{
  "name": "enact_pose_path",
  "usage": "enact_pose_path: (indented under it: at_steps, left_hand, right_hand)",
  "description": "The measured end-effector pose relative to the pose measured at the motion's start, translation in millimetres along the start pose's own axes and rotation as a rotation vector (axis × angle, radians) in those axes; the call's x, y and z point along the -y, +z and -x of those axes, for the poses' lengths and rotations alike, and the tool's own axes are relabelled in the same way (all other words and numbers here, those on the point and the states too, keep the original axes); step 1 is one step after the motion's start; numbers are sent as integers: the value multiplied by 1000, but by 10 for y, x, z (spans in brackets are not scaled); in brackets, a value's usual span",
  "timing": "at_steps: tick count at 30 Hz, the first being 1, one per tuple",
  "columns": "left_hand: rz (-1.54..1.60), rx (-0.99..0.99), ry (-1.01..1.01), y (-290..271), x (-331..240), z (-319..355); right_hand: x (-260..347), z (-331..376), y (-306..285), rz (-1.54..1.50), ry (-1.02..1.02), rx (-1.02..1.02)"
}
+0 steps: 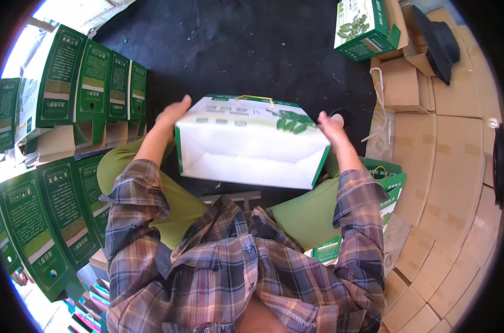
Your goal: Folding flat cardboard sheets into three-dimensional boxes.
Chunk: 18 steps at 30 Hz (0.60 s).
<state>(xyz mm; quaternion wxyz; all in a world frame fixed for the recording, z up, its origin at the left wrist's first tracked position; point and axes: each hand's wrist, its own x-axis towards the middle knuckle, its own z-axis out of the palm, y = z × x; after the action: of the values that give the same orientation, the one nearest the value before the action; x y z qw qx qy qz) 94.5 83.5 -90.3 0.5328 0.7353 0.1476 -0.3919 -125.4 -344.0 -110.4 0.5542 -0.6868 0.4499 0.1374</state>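
Between my two hands is a white and green gift box (246, 158) with a yellow cord handle (254, 99) on its far side. Its hollow white interior faces me, and a green leaf print shows on the upper panel. My left hand (173, 115) grips the box's left side, thumb side up. On the opposite side my right hand (333, 129) grips the right edge. Some fingers of both hands are hidden behind the box. The box is held above my lap, between my knees.
Rows of similar green boxes (94, 83) stand on my left, with more (38, 233) nearer. Brown cartons (451, 166) are stacked along my right. A green and white box (368, 28) and a black hat (437, 44) sit at the far right. Black sheeting (235, 50) covers the floor ahead.
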Motion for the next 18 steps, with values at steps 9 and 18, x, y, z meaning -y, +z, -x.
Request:
enact_pose_path:
  at_steps: [9, 18]
  left_hand:
    - [-218, 175, 29, -146, 120, 208]
    - [309, -60, 179, -48, -164, 559]
  right_hand:
    - [376, 438, 458, -259, -90, 212]
    - [575, 514, 254, -520, -167, -83]
